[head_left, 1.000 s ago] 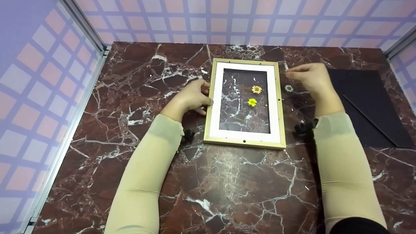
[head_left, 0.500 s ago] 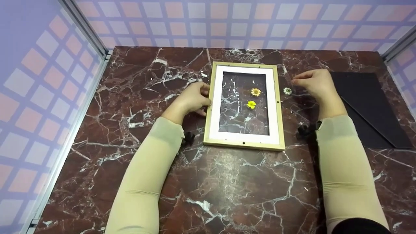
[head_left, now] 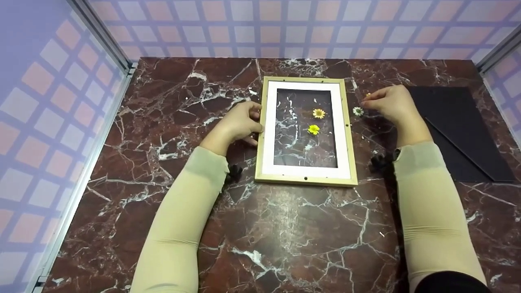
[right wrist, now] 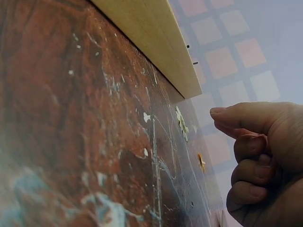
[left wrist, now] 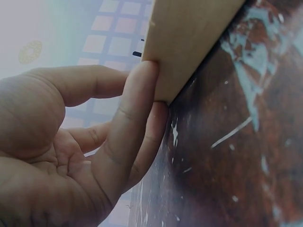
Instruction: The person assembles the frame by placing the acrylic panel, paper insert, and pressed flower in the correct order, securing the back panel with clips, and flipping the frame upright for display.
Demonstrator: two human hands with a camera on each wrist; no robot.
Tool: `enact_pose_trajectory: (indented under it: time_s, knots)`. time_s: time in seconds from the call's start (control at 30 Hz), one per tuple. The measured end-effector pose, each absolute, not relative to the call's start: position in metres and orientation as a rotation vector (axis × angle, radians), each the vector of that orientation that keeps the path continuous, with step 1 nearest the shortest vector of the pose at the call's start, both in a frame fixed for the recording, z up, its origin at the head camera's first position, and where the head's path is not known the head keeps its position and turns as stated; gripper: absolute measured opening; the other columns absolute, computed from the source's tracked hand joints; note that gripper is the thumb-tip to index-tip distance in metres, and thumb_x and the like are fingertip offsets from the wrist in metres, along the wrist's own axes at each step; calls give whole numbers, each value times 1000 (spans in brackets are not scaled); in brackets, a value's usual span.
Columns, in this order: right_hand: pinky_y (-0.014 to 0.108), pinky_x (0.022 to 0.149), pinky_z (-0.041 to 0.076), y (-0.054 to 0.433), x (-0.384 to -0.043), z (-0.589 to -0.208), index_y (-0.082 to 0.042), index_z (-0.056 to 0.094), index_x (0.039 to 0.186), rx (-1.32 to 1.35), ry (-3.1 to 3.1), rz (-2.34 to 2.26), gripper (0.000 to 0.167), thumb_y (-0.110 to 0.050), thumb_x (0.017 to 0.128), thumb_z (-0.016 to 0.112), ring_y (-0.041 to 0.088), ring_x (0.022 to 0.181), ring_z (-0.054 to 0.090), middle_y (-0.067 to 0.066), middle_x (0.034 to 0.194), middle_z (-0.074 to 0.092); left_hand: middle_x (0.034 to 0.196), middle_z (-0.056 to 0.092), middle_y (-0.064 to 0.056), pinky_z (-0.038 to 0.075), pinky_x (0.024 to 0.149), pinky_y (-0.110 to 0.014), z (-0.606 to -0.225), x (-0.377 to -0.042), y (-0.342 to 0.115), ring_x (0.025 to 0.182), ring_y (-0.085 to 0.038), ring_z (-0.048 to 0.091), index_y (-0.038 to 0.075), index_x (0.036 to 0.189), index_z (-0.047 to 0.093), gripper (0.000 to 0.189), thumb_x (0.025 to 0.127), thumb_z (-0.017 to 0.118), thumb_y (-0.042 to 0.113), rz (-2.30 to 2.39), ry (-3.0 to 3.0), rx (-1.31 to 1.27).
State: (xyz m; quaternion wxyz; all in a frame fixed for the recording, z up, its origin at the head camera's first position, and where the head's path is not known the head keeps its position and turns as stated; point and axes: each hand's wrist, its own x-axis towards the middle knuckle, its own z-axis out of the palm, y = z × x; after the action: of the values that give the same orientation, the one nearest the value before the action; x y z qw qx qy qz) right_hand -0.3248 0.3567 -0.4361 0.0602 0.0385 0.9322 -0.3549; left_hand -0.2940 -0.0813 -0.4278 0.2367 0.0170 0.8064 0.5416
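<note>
Brings the right hand (head_left: 392,103) closer to the white flower (head_left: 357,111) than half a second ago, exposing an orange flower (right wrist: 202,162). Holds thumb and forefinger nearly together, pinching nothing visible. Has the white flower on the table (head_left: 228,260), beside the fingertips, towards the picture frame (head_left: 329,181) (long axis running away from the body). Rests the left hand (head_left: 240,122), fingers bent, against its left side. Has a yellow flower (head_left: 313,129) and a peach flower (head_left: 318,113) within its opening.

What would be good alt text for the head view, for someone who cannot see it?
A picture frame with white mat lies on a marbled table, two flowers within its opening. A left hand touches its left side; a right hand hovers near a white flower beyond its right side.
</note>
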Motion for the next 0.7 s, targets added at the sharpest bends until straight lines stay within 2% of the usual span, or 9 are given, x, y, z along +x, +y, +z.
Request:
enact_pose_trajectory:
  time_s: [0.13,0.27,0.43,0.57,0.7]
  knots:
    - [43,104,62,355,-324,-437,-9,88,123,95,2829,-1031,33,-34,102,84,32,125,71,10,133,84,146,53,-19,76,63,-35,-428,-294,-81,94,-28,71,4,165,48,76,94,70,-12,1495,2196,46]
    - [57,113,59,352,-324,-439,-3,87,121,70,2837,-983,35,-31,102,83,40,127,69,20,134,81,144,53,-18,76,63,-35,-428,-294,-81,92,-28,71,4,166,48,77,94,70,-12,1490,2199,49]
    - [65,113,59,349,-323,-440,1,86,120,108,2843,-922,38,-32,102,83,46,126,68,29,135,77,137,53,-15,75,59,-33,-427,-293,-81,88,-25,70,5,165,50,76,93,68,-12,1474,2227,64]
    - [65,108,61,344,-322,-440,0,87,116,139,2853,-887,38,-35,101,84,46,123,69,29,133,77,134,53,-14,74,58,-32,-427,-292,-81,85,-24,69,4,164,51,75,92,67,-11,1473,2236,71]
    - [66,113,61,340,-321,-439,-1,88,115,153,2857,-846,36,-35,101,83,48,127,69,28,137,77,137,53,-16,74,58,-32,-427,-292,-81,86,-25,69,4,165,50,76,92,67,-11,1471,2233,69]
